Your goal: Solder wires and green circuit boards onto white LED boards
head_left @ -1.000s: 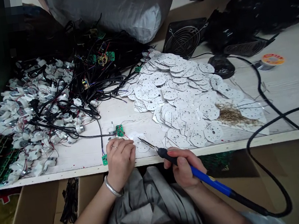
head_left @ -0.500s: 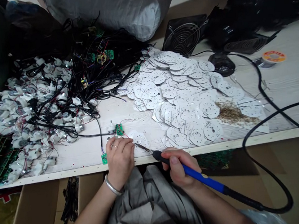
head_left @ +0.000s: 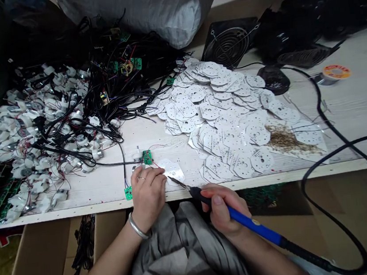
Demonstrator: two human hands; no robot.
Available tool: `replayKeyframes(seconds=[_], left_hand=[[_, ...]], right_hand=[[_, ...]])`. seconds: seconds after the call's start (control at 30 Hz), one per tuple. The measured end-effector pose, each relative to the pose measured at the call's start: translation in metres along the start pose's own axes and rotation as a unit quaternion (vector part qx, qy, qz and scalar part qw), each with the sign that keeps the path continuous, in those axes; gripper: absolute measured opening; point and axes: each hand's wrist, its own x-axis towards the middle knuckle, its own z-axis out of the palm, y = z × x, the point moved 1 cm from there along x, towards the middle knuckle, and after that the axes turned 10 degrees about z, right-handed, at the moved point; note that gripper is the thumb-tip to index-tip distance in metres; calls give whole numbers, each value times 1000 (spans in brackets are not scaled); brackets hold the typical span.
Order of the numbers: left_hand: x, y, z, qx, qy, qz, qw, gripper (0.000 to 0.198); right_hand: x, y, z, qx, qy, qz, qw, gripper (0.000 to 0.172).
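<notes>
My right hand (head_left: 227, 208) is closed round the blue handle of a soldering iron (head_left: 254, 224), its tip pointing up and left over a white circuit board (head_left: 174, 170). Beside that board, my left hand (head_left: 148, 191) rests low on the table edge with fingers bent and pressed together. A thin red wire (head_left: 155, 162) runs from a small green circuit board (head_left: 147, 157) to its fingertips, which seem to pinch it. Part of the white board lies under these fingers. Another green board (head_left: 128, 193) sits left of the hand on a black cable.
White boards (head_left: 224, 119) lie heaped to the right, brown grains (head_left: 285, 138) on some. Small white motors (head_left: 51, 122) and black cables (head_left: 124, 87) pile up left. A solder spool (head_left: 334, 73) and a fan (head_left: 230, 44) stand behind. The iron's cord (head_left: 325, 111) loops at right.
The soldering iron's tip has drawn back slightly to the right, away from my left fingertips. My left hand has hardly moved.
</notes>
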Motion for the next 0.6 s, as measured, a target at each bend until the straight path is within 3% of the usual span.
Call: replayKeyframes(seconds=[0.6], left_hand=[[-1,1,0,3,2,-5,1000,14]], right_hand=[[-6,4,1,-6,-15,46,999,15]])
